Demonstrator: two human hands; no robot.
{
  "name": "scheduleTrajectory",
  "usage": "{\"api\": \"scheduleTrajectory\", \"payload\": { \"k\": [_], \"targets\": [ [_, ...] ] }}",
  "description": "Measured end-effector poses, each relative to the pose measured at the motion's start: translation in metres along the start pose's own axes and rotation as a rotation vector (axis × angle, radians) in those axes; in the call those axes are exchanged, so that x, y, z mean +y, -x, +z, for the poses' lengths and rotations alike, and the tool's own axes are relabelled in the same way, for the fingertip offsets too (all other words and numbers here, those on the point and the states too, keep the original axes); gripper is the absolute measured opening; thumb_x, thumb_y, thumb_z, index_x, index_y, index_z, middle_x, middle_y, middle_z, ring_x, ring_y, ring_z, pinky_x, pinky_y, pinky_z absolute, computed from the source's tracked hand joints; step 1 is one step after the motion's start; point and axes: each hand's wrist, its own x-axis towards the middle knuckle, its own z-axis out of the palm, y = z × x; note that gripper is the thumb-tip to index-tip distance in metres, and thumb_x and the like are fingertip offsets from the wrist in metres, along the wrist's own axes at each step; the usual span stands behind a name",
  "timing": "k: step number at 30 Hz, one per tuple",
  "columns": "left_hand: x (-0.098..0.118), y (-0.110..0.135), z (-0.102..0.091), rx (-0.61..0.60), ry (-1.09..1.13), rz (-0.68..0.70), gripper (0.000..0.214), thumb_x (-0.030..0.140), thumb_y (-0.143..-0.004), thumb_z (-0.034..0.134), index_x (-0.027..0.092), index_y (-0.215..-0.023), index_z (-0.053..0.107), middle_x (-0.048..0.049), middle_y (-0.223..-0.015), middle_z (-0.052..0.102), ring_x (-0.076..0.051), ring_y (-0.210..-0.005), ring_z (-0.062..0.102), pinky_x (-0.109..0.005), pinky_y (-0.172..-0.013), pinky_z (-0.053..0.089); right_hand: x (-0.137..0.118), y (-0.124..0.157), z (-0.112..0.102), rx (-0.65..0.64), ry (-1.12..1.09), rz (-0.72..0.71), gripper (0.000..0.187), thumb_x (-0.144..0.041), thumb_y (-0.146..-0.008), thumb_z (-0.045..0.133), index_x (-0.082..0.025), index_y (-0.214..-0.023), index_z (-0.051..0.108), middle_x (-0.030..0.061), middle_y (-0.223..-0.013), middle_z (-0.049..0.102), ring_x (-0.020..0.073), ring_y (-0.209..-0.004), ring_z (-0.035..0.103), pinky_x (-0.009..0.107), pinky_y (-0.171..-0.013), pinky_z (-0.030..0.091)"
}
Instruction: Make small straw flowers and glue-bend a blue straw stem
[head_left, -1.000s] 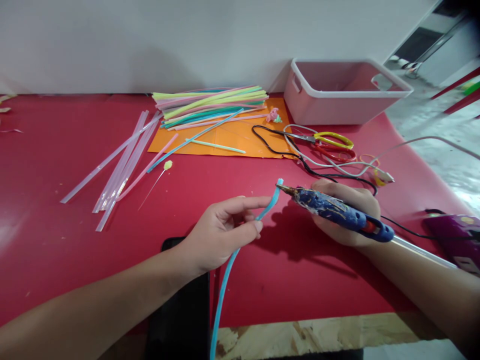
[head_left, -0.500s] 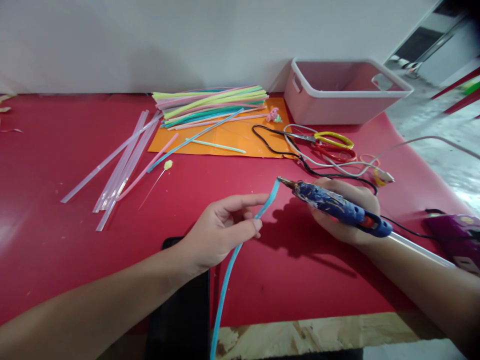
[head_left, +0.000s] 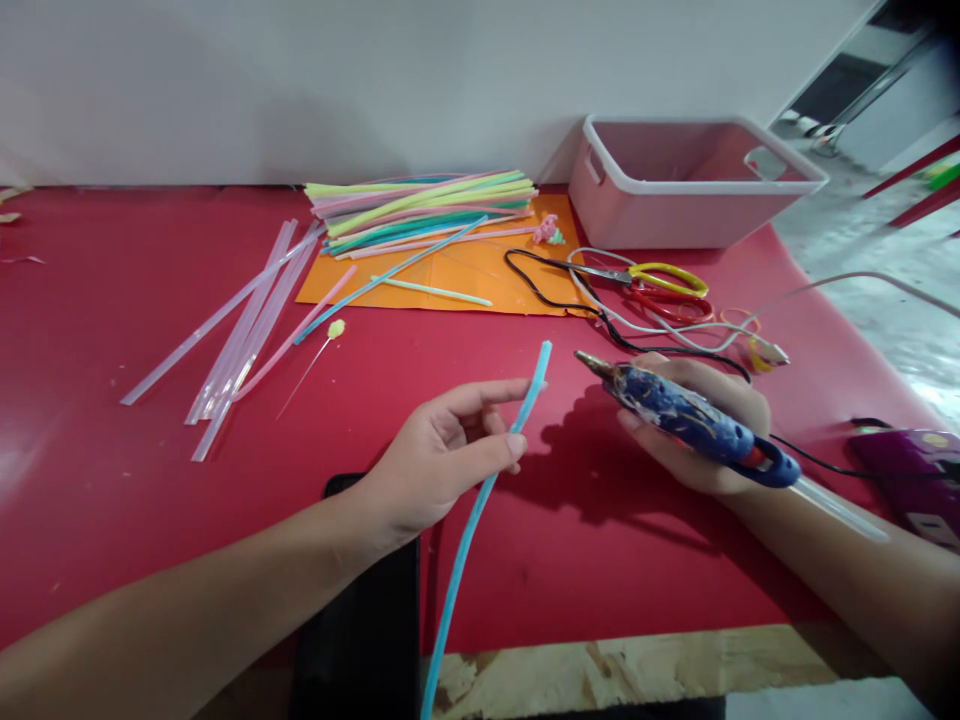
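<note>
Between the thumb and fingers of my left hand (head_left: 454,455) is a light blue pipe cleaner (head_left: 466,540). Its upper end points up past my forefinger, and the rest hangs down over the table's front edge. My right hand (head_left: 697,425) grips a blue hot glue gun (head_left: 675,415) smeared with dried glue. A clear glue stick (head_left: 840,510) sticks out of the gun's back. The gun's metal nozzle points left, a small gap away from the pipe cleaner's tip.
Colourful pipe cleaners (head_left: 427,215) lie on an orange sheet (head_left: 450,295). Left of them are clear glue sticks (head_left: 251,330) and a yellow-tipped wire (head_left: 336,329). Scissors (head_left: 667,290), tangled cables (head_left: 630,325) and a pink basket (head_left: 675,215) are at right. A purple box (head_left: 907,470) and black phone-like slab (head_left: 360,610) sit nearer.
The glue gun has drawn back to the right, so its nozzle no longer touches the pipe cleaner's tip. The pipe cleaner's upper end has straightened and shifted slightly left.
</note>
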Motion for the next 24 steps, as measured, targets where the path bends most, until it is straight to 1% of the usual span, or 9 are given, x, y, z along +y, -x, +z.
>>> {"api": "scheduleTrajectory", "payload": {
  "k": [2,4,6,7,12,19,24],
  "targets": [
    [0.001,0.0,0.001,-0.01,0.026,-0.014,0.033,0.017,-0.078,0.079,0.029,-0.108,0.076,0.0074,-0.072,0.055,-0.004,-0.064,0.061,-0.018,-0.071,0.054,0.005,0.0,-0.001,-0.094,-0.058,-0.051,0.022,-0.017,-0.074,0.07,-0.026,-0.092,0.061,0.0005,-0.072,0.063,0.0167,-0.057,0.058,0.03,-0.054,0.047],
    [0.001,0.0,0.001,-0.023,0.065,-0.03,0.03,0.016,-0.077,0.08,0.027,-0.104,0.076,0.0073,-0.072,0.055,-0.004,-0.064,0.062,-0.018,-0.072,0.055,0.01,-0.002,-0.002,-0.196,-0.086,-0.139,0.028,-0.02,-0.072,0.072,-0.025,-0.097,0.061,0.0025,-0.077,0.064,0.0185,-0.064,0.059,0.033,-0.06,0.05],
    [0.001,-0.001,0.001,-0.032,0.088,-0.033,0.028,0.014,-0.077,0.079,0.024,-0.102,0.076,0.0071,-0.072,0.055,-0.004,-0.064,0.063,-0.018,-0.071,0.055,0.013,-0.005,-0.004,-0.261,-0.082,-0.207,0.033,-0.02,-0.071,0.073,-0.024,-0.101,0.061,0.0041,-0.081,0.067,0.0197,-0.068,0.061,0.035,-0.065,0.051],
    [0.001,-0.001,0.001,-0.034,0.088,-0.03,0.027,0.013,-0.077,0.079,0.024,-0.102,0.076,0.007,-0.072,0.055,-0.004,-0.065,0.063,-0.018,-0.072,0.055,0.014,-0.006,-0.004,-0.273,-0.079,-0.223,0.034,-0.019,-0.071,0.073,-0.024,-0.103,0.061,0.0043,-0.082,0.068,0.0198,-0.069,0.062,0.035,-0.066,0.052],
    [0.002,0.0,0.002,-0.025,0.034,-0.015,0.028,0.014,-0.078,0.078,0.023,-0.104,0.075,0.0068,-0.073,0.055,-0.005,-0.066,0.06,-0.022,-0.075,0.057,0.011,-0.009,-0.005,-0.28,-0.025,-0.191,0.034,-0.02,-0.073,0.072,-0.029,-0.103,0.06,0.0039,-0.084,0.071,0.0208,-0.07,0.065,0.034,-0.066,0.054],
    [0.004,0.001,0.002,-0.018,-0.031,-0.015,0.031,0.017,-0.077,0.077,0.024,-0.106,0.074,0.0062,-0.074,0.054,-0.006,-0.066,0.059,-0.023,-0.073,0.055,0.011,-0.007,-0.005,-0.261,0.011,-0.191,0.031,-0.021,-0.074,0.072,-0.025,-0.102,0.059,0.0038,-0.082,0.068,0.0192,-0.069,0.062,0.034,-0.065,0.053],
    [0.003,0.001,0.001,-0.035,-0.031,-0.015,0.032,0.017,-0.076,0.078,0.025,-0.106,0.075,0.0064,-0.074,0.052,-0.005,-0.065,0.054,-0.023,-0.074,0.055,0.011,-0.006,-0.004,-0.25,-0.012,-0.186,0.031,-0.02,-0.074,0.071,-0.025,-0.102,0.059,0.0049,-0.082,0.066,0.021,-0.07,0.062,0.035,-0.065,0.052]
  ]
}}
